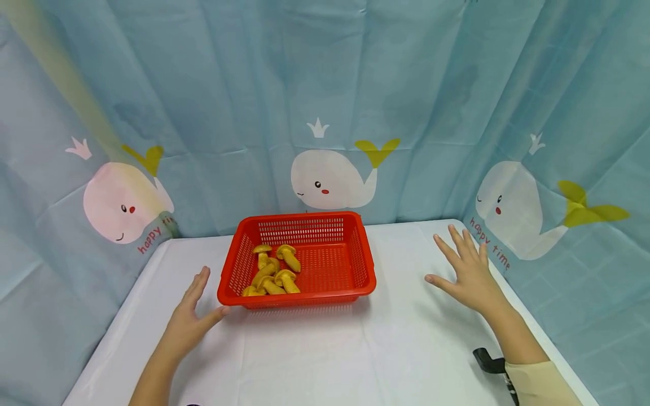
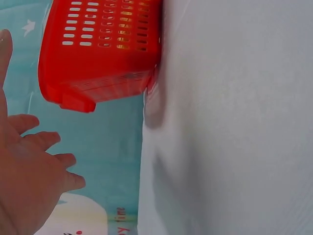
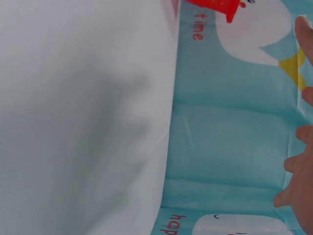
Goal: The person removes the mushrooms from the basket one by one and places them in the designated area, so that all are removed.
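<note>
Handling the basket (image 1: 325, 268): a light, stiff plastic is suggested by the thin, slotted walls (image 1: 302, 230); a little give might be felt under a squeeze, and breakage is judged unlikely.
Basket's place: it is stood on the white table (image 1: 304, 355), with the whale-printed curtain (image 1: 244, 101) at its 12 o'clock.
Rim (image 1: 325, 296): the surest hold would be had under the lip at 9 and 3 o'clock together; some slip is to be expected from the smooth surface.
Mushrooms (image 1: 265, 274): they are heaped loosely inside, from 7 to 10 o'clock, so more weight is likely on that side, and sliding could follow a tilt. If one were lifted singly, the stem would be best pinched. Whether they are soft or firm cannot be told.
Left hand (image 1: 187, 324): it is held at the basket's 8 o'clock, near the corner, fingers extended, thumb spread well away, nothing gripped.
Right hand (image 1: 469, 279): it is held well apart, just past 3 o'clock, fingers fanned wide, nothing gripped.
Behind the rim: the lowest mushrooms are partly covered, so no sure count can be given.
Cut off: in the right wrist view only a red corner is shown, near 12 o'clock; a dark sliver (image 1: 193, 405) at the head view's lower edge cannot be identified.
</note>
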A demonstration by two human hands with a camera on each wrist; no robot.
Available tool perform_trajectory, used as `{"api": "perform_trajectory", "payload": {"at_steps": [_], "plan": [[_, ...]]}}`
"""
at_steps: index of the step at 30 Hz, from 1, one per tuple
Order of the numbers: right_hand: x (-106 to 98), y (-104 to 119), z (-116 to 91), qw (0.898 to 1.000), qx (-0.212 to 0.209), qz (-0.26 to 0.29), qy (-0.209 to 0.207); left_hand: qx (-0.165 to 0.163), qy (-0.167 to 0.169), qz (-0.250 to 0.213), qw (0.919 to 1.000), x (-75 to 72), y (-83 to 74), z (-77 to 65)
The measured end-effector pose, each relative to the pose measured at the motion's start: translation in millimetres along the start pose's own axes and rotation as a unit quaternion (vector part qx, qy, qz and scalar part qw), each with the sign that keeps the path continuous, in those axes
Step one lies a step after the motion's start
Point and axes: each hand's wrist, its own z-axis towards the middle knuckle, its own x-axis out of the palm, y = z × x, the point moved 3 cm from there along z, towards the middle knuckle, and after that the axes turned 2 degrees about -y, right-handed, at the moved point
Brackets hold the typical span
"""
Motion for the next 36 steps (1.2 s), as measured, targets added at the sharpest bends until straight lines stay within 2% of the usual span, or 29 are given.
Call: {"api": "perform_trajectory", "payload": {"at_steps": [11,16,29,36], "plan": [[-1,11,13,0.999,0.003,0.041,-0.003,-0.042,0.018,-0.032,0.9984,12.5,3.0,0.5],[1,18,19,0.998,0.005,0.055,0.002,-0.034,0.010,-0.041,0.9985,15.4,4.8,1.0],[-2,39,42,0.997,0.000,0.077,0.012,0.010,-0.032,-0.105,0.9939,22.3,3.9,-1.5],[-2,47,54,0.995,-0.005,0.093,0.020,0.010,-0.048,-0.123,0.9912,28.6,6.4,-2.7]]}}
